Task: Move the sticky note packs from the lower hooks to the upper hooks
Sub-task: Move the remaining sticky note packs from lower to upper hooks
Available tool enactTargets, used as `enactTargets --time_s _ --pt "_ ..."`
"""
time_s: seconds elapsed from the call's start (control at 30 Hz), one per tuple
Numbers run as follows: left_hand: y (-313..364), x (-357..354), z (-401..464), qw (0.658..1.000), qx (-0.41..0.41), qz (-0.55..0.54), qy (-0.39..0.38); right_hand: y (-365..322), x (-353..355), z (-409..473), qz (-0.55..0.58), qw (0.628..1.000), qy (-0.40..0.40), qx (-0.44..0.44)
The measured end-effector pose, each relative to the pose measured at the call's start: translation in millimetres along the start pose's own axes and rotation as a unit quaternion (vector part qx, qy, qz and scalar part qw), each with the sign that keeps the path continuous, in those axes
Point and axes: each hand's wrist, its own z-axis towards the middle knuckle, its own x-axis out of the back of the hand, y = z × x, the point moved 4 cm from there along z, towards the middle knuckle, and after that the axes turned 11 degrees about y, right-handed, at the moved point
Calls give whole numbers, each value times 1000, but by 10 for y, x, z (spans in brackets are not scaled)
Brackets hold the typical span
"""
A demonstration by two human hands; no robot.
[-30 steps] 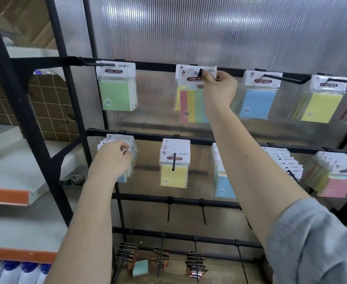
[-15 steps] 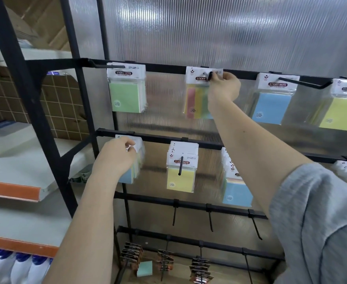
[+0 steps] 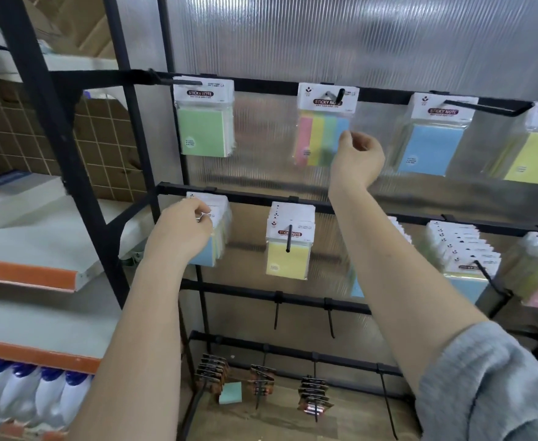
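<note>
Left hand (image 3: 183, 227) grips lower-hook packs (image 3: 212, 230); right hand (image 3: 358, 157), fingers loosely curled, seemingly empty. Tugged carelessly, packs could spill.

This is a shop, a stationery aisle by the look of it. A black metal display rack (image 3: 261, 198) runs from nine o'clock across to three, its peg hooks (image 3: 288, 238) hung with retail-carded packs labelled "STICKY NOTE" (image 3: 205, 120), many stacked several deep on one hook. Down at six o'clock more carded goods (image 3: 212, 372) hang low. Off at eight o'clock stand white shelves with orange edging (image 3: 26, 275), rows of identical blue-capped bottles (image 3: 23, 396) beneath them.
</note>
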Motion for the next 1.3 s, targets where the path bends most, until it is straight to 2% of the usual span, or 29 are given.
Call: enactTargets --time_s 0.07,0.2,0.27,0.53,0.7,0.87,1.13,1.3 --pt "-78 53 -76 1000 9 -1 -4 98 96 -158 -8 1000 -10 1" --pt "-272 145 -238 1000 14 4 -19 322 258 -504 -94 991 -95 24" --pt "-361 201 -304 999 16 3 -28 444 359 -631 -130 985 -110 28" --pt "-576 296 -446 999 18 19 -31 974 680 -846 -153 985 -66 -49" --pt "-602 255 -339 1000 22 1 -2 1222 712 -843 -183 975 -87 -91" --pt "-626 172 -194 1000 29 -6 10 1308 624 -852 -210 966 -136 -69" --pt "-679 136 -120 999 35 -16 17 1362 610 -871 -201 976 -41 -66" --pt "-648 165 -77 996 59 -51 34 1390 529 -877 -183 976 -87 -83"
